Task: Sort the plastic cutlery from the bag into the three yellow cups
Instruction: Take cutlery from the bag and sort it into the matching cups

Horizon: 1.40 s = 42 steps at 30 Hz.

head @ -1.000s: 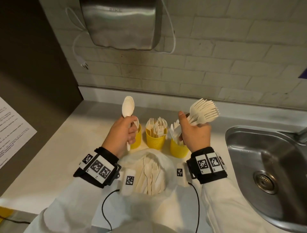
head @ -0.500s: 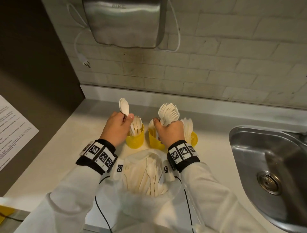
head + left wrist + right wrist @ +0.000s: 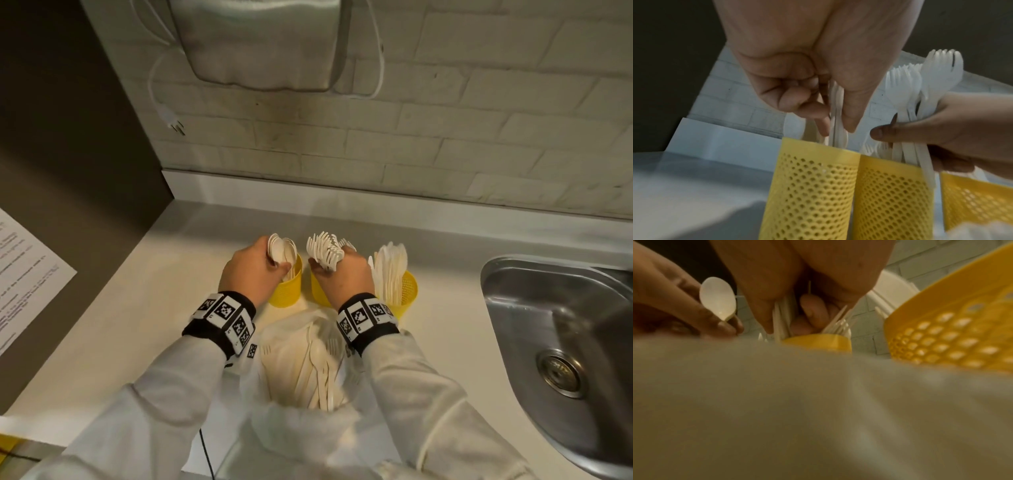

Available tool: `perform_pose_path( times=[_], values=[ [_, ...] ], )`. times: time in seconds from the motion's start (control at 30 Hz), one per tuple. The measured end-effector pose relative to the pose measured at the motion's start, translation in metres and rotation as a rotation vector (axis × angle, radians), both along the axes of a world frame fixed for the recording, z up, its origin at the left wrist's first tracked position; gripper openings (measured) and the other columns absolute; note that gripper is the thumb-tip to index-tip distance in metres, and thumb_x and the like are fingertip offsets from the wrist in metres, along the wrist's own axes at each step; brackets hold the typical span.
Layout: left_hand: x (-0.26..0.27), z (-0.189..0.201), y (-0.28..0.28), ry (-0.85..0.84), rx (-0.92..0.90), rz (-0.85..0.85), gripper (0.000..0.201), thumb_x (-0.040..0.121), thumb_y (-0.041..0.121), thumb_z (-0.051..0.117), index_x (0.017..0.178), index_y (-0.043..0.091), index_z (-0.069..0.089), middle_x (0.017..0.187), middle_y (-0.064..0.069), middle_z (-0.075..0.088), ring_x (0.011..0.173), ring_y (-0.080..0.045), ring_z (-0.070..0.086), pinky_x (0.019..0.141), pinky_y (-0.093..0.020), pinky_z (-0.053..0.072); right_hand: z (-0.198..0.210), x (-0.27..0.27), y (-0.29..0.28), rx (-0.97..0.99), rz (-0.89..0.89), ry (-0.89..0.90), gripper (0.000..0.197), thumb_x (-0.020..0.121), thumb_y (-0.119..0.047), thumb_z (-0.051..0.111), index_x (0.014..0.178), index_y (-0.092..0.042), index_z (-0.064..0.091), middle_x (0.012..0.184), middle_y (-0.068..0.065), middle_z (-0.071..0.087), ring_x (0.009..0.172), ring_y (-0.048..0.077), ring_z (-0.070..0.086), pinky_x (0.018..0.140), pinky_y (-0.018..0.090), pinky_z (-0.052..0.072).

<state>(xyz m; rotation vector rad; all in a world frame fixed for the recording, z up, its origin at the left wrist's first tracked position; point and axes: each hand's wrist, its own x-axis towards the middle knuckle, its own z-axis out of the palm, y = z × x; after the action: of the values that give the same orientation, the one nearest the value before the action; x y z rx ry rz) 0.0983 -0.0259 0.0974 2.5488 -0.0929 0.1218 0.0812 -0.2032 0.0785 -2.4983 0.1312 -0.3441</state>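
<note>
While fingers (image 3: pixel 818 113) pinch smooth spoons (image 3: pixel 282 250), perforated cups (image 3: pixel 813 186) stand.

Dim, warm light falls from above; the head view bends at its edges, and the right wrist view is badly blurred.

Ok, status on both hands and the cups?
Left hand gripping spoons over left cup. Right hand gripping forks over middle cup. Bag still part full.
</note>
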Motion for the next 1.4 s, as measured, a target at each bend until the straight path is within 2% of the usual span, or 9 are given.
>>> perform_pose_path(
  times=[0.13,0.27,0.57,0.7,0.8,0.9,1.03,1.2,1.4],
  values=[
    [0.0,-0.007,0.0,-0.014,0.114,-0.023,0.039,0.087,0.048,0.073,0.116,0.033,0.051,0.084,0.004,0.067,0.073,-0.026,0.061,0.066,-0.032,0.049,0.003,0.006,0.0,-0.024,-0.022,0.072,0.022,0.09,-0.038,0.065,0.099,-0.02,0.074,0.096,0.006,0.072,0.086,0.026,0.069,0.072,0.024,0.046],
    [-0.001,-0.013,-0.002,-0.072,0.167,-0.059,0.036,0.088,0.053,0.069,0.113,0.032,0.054,0.096,0.002,0.068,0.085,-0.027,0.066,0.066,-0.031,0.045,0.001,0.006,-0.003,0.007,-0.053,0.152,0.024,0.089,-0.039,0.061,0.091,-0.017,0.072,0.087,0.005,0.072,0.08,0.027,0.07,0.072,0.034,0.058],
    [-0.007,0.0,-0.01,-0.112,0.103,-0.107,0.056,0.083,0.04,0.074,0.134,0.031,0.05,0.117,-0.001,0.051,0.11,-0.027,0.056,0.086,-0.037,0.049,-0.005,-0.004,-0.003,0.181,-0.069,0.087,0.046,0.081,-0.034,0.078,0.115,-0.018,0.05,0.105,0.007,0.069,0.092,0.029,0.066,0.074,0.031,0.05],
    [-0.014,0.015,-0.02,-0.215,-0.006,-0.275,0.056,0.089,0.033,0.067,0.142,0.031,0.051,0.116,0.007,0.05,0.103,-0.012,0.049,0.088,-0.031,0.045,0.0,-0.007,-0.003,0.213,-0.049,0.025,0.058,0.085,-0.031,0.077,0.131,-0.018,0.043,0.123,0.011,0.064,0.104,0.032,0.065,0.084,0.038,0.054],
    [-0.017,0.019,-0.029,-0.225,-0.022,-0.372,0.048,0.097,0.043,0.061,0.143,0.034,0.053,0.123,0.01,0.055,0.107,-0.007,0.048,0.092,-0.027,0.042,0.005,-0.008,-0.004,0.175,-0.014,0.013,0.065,0.088,-0.023,0.074,0.141,-0.017,0.037,0.138,0.012,0.051,0.107,0.035,0.064,0.084,0.043,0.056],
    [-0.017,0.013,-0.038,-0.246,0.004,-0.418,0.035,0.1,0.037,0.058,0.134,0.029,0.063,0.121,0.007,0.062,0.11,-0.013,0.053,0.094,-0.031,0.047,0.006,-0.009,-0.003,-0.034,0.018,-0.07,0.065,0.087,-0.024,0.071,0.144,-0.019,0.04,0.133,0.01,0.046,0.106,0.033,0.059,0.077,0.044,0.057],
    [-0.018,0.007,-0.041,-0.362,0.085,-0.311,0.024,0.097,0.029,0.059,0.118,0.024,0.07,0.129,0.003,0.06,0.118,-0.019,0.049,0.099,-0.045,0.048,0.006,-0.011,-0.001,-0.352,0.036,-0.153,0.057,0.088,-0.032,0.064,0.141,-0.014,0.05,0.134,0.014,0.051,0.112,0.033,0.049,0.087,0.044,0.05],
    [0.007,0.0,-0.027,-0.237,0.277,-0.134,0.06,0.101,0.045,0.047,0.155,0.02,0.036,0.166,-0.008,0.028,0.153,-0.03,0.025,0.12,-0.052,0.029,-0.002,-0.007,-0.003,-0.479,0.154,0.047,0.063,0.104,-0.035,0.032,0.159,-0.006,0.023,0.168,0.016,0.019,0.157,0.034,0.013,0.124,0.054,0.015],
    [0.023,-0.019,-0.018,-0.042,0.468,-0.249,0.07,0.103,0.054,0.035,0.162,0.02,0.018,0.171,-0.005,0.02,0.157,-0.027,0.018,0.125,-0.05,0.02,0.005,-0.003,0.001,-0.547,0.182,0.137,0.068,0.107,-0.047,0.019,0.162,-0.009,0.011,0.171,0.015,0.005,0.159,0.031,-0.001,0.125,0.059,0.003]
  ],
)
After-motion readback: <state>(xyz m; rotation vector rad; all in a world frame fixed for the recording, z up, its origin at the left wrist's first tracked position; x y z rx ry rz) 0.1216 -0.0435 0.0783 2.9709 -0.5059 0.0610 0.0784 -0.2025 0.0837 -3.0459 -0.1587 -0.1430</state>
